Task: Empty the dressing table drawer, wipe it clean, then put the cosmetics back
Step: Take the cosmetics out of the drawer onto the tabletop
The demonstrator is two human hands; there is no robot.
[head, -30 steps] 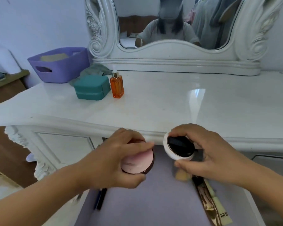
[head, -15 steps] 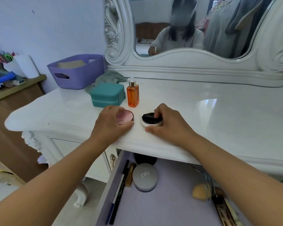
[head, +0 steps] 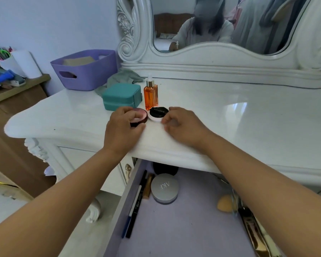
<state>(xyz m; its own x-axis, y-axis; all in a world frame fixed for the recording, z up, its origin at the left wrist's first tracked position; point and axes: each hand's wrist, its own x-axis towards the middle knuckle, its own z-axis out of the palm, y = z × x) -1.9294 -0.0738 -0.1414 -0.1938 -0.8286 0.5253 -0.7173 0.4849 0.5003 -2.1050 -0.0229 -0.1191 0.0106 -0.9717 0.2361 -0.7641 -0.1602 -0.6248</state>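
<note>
A: The open drawer [head: 183,229] with its lilac liner fills the lower centre of the frame, and we see it is not yet empty. What remains in it?

B: We count a round silver-grey compact [head: 164,188] near the drawer's upper left, a black round item [head: 165,168] half hidden under the tabletop edge above it, two dark pencils [head: 134,204] lying lengthways along the left wall, a gold tube [head: 148,185] beside them, and a peach sponge [head: 225,203] at lower right.

A: And our hands?

B: Both are up on the white glossy tabletop [head: 230,117], in the middle of the frame. The left hand [head: 122,129] curls around a pink-lidded round compact [head: 138,117]; the right hand [head: 182,125] is loosely curled just beside a white compact with a black top [head: 158,114], fingertips at its rim; we cannot tell if it grips.

A: So the next reach?

B: Downward and toward us, we judge. The silver compact lies nearer the left hand, the sponge nearer the right.
</note>
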